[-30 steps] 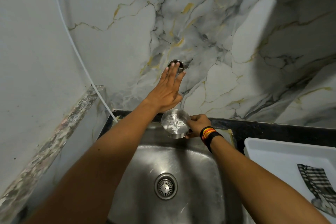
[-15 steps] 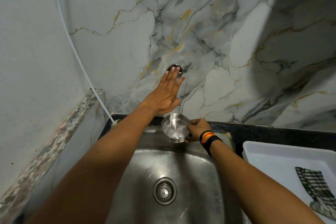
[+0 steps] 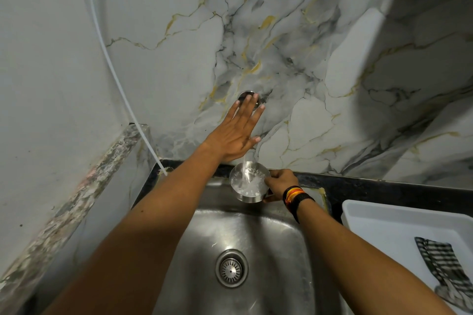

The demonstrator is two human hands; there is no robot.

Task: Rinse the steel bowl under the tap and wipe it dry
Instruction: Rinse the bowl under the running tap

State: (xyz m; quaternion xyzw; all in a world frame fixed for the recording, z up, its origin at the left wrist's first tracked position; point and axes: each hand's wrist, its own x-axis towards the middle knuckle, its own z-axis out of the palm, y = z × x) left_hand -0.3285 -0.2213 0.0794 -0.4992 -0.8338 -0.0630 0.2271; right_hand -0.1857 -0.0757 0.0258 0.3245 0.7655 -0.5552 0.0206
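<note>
Holding the steel bowl point(image 3: 249, 181) by its right rim, my right hand point(image 3: 280, 181) has its fingers curled closed around the edge, just right of the frame's centre. Water point(image 3: 245, 169) falls in a thin stream into the bowl and froths white inside it. The bowl sits above the back edge of the sink point(image 3: 256, 238), tilted a little so its mouth faces up and toward me. On my right wrist is a dark band with orange and yellow threads point(image 3: 294, 195).

My left hand point(image 3: 236, 133) reaches up and forward, flat and open with the fingers spread, holding nothing I can see. Its fingertips point(image 3: 247, 98) cover the round metal fitting point(image 3: 243, 96) set in the marble wall point(image 3: 332, 71), above the bowl; the tap itself is hidden under my palm, so I cannot tell its shape.

Lower in the frame the sink's round drain point(image 3: 231, 268) shows, well below the bowl. At the right edge a white tray point(image 3: 384, 220) rests on the dark table point(image 3: 371, 186), with a striped cloth point(image 3: 442, 263) lying in it. A white hose point(image 3: 115, 79) runs down the wall at upper left.
</note>
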